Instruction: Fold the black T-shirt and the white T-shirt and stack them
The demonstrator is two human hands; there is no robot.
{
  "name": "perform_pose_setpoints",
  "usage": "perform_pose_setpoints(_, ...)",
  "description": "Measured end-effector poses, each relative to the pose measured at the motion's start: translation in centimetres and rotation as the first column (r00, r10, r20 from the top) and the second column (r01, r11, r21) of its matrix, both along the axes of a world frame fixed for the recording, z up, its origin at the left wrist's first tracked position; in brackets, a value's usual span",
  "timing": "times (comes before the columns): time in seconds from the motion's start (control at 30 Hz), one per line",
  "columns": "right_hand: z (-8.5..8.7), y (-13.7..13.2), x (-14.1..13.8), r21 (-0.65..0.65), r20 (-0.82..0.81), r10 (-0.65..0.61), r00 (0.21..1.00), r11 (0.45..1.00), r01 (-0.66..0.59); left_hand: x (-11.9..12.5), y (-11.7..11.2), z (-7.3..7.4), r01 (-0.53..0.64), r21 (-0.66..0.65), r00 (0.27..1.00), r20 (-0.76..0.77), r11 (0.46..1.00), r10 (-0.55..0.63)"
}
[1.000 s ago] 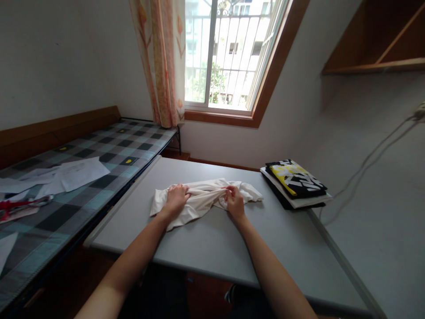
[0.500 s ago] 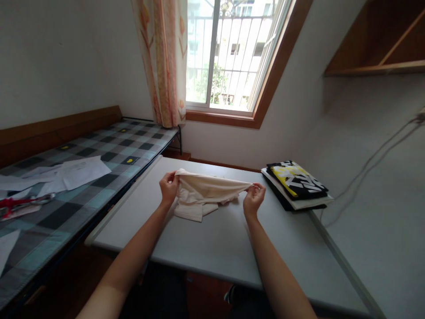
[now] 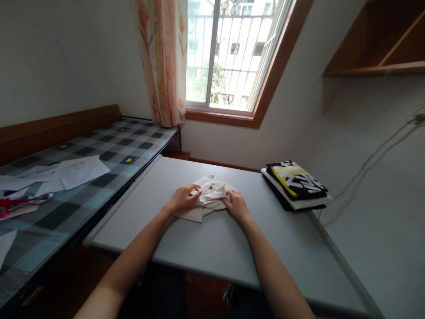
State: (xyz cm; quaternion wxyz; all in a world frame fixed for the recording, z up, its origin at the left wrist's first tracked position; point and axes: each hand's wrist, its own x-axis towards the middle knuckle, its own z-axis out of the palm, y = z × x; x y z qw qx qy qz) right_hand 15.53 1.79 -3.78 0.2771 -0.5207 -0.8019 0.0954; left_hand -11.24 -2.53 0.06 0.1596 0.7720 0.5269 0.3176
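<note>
A cream-coloured cloth (image 3: 215, 195), perhaps a garment, lies bunched and wrinkled on the white table (image 3: 212, 241). Its front left part lies flatter, with a squared corner towards me. My left hand (image 3: 184, 198) is at the cloth's left side, with curled fingertips and thumb close together on its folds. On the right side, my right hand (image 3: 236, 204) pinches the cloth's edge between thumb and fingers. Both hands are low over the tabletop, and the cloth between them is slack.
A stack of folded fabric (image 3: 295, 184), black, white and yellow on top, sits at the table's right edge by the wall. Left of the table stands a bed with a checked cover (image 3: 109, 146), holding papers (image 3: 79, 173) and a red item (image 3: 20, 204). A barred window is ahead.
My hands have come closer together and lower. The cloth's upper edge, stretched taut between them before, has dropped into a loose bunch on the table.
</note>
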Motion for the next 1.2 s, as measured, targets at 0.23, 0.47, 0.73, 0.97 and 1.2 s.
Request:
perform_pose_setpoints(0.23, 0.3, -0.4, -0.8, 0.095, -0.435, -0.030, 0.900, 0.992, 0.079, -0.5, 0.8, 0.0, 0.081, -0.379, 0.993, 0.111, 0.922, -0.042)
perform_pose_setpoints(0.47, -0.7, -0.3, -1.0, 0.022, -0.640, -0.049, 0.767, 0.996, 0.082, 0.8, 0.1, -0.5, 0.132, -0.556, 0.982, 0.187, 0.821, -0.031)
perform_pose_setpoints(0.73, -0.6, -0.4, -2.3, -0.120, -0.844, -0.030, 0.536, 0.984, -0.135, 1.6, 1.1, -1.4, -0.064, -0.282, 0.901, 0.397, 0.957, 0.177)
perform_pose_setpoints(0.97, -0.1, 1.4, -0.6, -0.185, -0.965, -0.210, 0.159, 0.970, 0.159, -1.8, 2.6, 0.2, -0.283, -0.271, 0.237, 0.910, 0.920, 0.341)
perform_pose_setpoints(1.2, -0.3, 1.2, -1.0, -0.220, -0.964, -0.215, 0.158, 0.975, -0.014, -0.4, 1.2, -0.2, -0.595, 0.251, 0.706, 0.618, 0.764, 0.346)
